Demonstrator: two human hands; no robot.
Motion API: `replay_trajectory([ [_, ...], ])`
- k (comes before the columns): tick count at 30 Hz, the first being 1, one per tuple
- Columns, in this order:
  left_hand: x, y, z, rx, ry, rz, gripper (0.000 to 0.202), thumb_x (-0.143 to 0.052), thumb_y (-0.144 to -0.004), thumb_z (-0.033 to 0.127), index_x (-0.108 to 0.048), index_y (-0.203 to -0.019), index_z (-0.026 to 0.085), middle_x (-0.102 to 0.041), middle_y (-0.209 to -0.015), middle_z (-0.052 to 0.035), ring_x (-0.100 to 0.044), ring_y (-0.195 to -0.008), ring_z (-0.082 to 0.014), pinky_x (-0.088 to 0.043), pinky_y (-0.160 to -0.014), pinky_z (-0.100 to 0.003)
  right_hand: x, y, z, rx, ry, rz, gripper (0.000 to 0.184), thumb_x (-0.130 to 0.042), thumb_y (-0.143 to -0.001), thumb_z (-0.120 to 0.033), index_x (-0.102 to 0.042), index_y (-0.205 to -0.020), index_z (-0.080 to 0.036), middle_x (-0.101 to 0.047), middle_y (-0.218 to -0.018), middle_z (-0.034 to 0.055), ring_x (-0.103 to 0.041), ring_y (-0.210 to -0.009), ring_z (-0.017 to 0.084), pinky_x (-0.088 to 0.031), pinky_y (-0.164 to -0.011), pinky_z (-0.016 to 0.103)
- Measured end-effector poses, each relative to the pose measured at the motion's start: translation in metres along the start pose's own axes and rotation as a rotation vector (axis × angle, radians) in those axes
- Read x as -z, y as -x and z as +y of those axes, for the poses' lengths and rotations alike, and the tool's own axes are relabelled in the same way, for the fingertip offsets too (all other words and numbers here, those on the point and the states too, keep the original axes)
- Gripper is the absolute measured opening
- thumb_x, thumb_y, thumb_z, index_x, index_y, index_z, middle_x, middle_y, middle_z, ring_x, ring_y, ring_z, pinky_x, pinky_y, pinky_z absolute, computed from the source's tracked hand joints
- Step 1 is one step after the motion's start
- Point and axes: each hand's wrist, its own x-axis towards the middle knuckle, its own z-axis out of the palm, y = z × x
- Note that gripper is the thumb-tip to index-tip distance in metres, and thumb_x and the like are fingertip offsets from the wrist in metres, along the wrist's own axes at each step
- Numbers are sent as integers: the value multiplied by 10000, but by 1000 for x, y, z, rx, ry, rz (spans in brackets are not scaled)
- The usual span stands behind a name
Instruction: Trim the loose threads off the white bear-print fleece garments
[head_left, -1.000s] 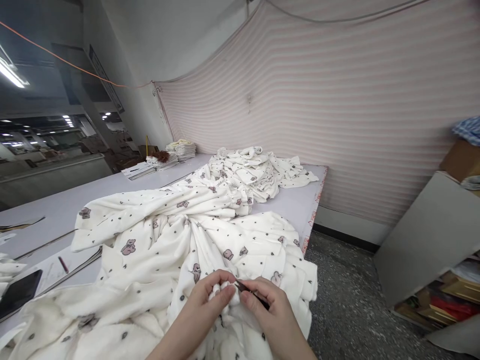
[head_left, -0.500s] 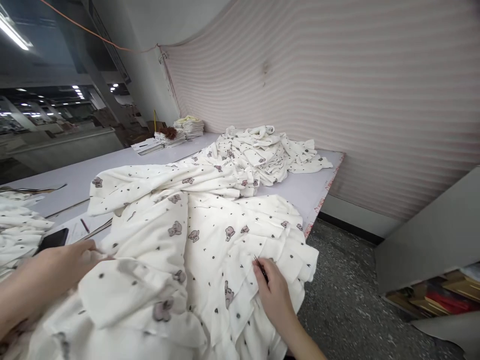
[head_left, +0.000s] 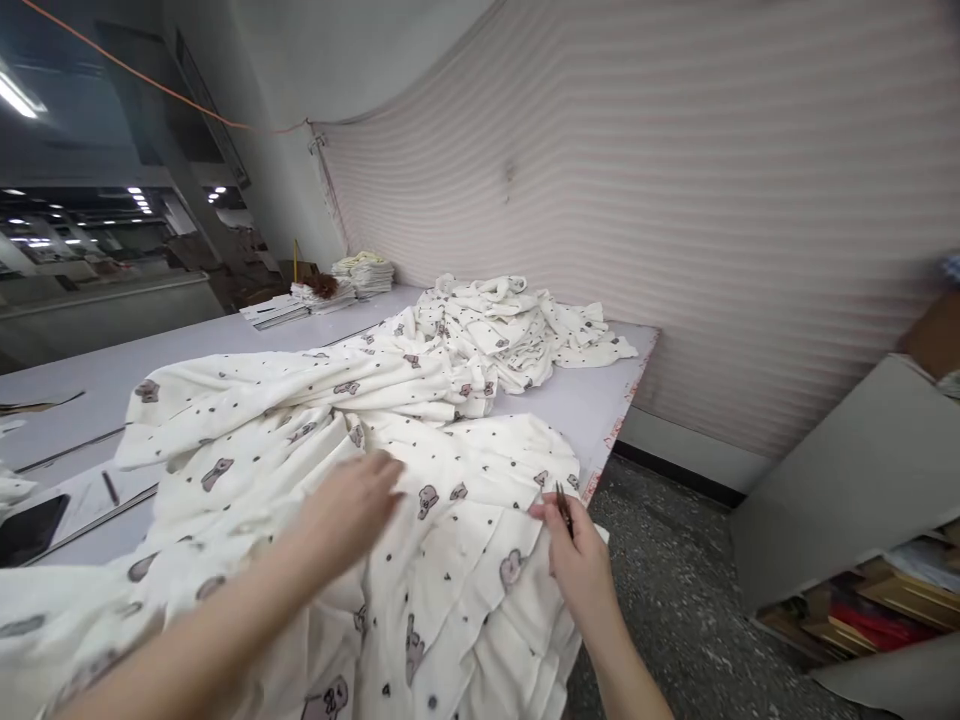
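The printed white cloth [head_left: 442, 545] lies directly beneath and between the two hands, spread over the near part of the tabletop [head_left: 622, 345] and running out of view at the bottom. Its overlapping layers at the right form long folds that slant away from the wearer, from the lower middle up toward the tabletop's right edge, so their long axis points roughly at the right hand [head_left: 551, 505]. That hand is the nearer to the cloth's right border, just beside the table edge, with its fingers closed around a small dark tool [head_left: 564, 515] whose two narrow tips point up and away; whether the thumb and fingers also pinch a layer of cloth cannot be told. The left hand [head_left: 360, 495] is over the middle of the cloth, well apart from the right, its forearm reaching in from the lower left across the bunched side. It is blurred, so whether it grips, touches or only hovers above the fabric cannot be told. Beyond both hands, a long roll of the same print [head_left: 255, 395] lies crosswise, leading toward a rumpled heap [head_left: 499, 325] at the far side.
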Motion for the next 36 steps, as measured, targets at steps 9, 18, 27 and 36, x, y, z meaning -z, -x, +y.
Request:
replay_trajectory([
  [9, -118, -31, 55, -331, 136, -53, 256, -427, -751, 2, -547, -839, 210, -605, -1114, -96, -573, -1024, -248, -493, -850, -410, 18, 1, 12, 80, 13, -18, 276, -502, -903, -416, -607, -1022, -190, -720, -958, 82, -676, -760, 204, -525, -651, 275],
  [18, -85, 14, 15, -343, 306, -43, 255, -395, -781, 43, -430, -943, 236, -580, -967, -73, -574, -994, -233, -494, -758, -321, -6, -13, 0, 265, 404, -145, 173, -472, -852, -177, -612, -941, -225, -666, -884, 35, -641, -795, 221, -479, -666, 309],
  [27, -74, 39, -4, -564, -43, 130, 330, -347, -800, 34, -566, -952, 227, -606, -943, -88, -577, -919, -258, -436, -861, -488, -11, 12, -5, 140, 412, -275, 198, -463, -801, -125, -569, -932, -228, -620, -898, 22, -605, -809, 212, -448, -663, 287],
  [36, -72, 48, 13, -628, 129, 40, 213, -500, -747, 67, -463, -916, 191, -484, -784, -14, -491, -749, -175, -339, -1011, -543, -11, 31, -25, 114, 147, -358, 106, -493, -806, -134, -580, -828, -191, -579, -741, -9, -577, -706, 163, -437, -642, 242],
])
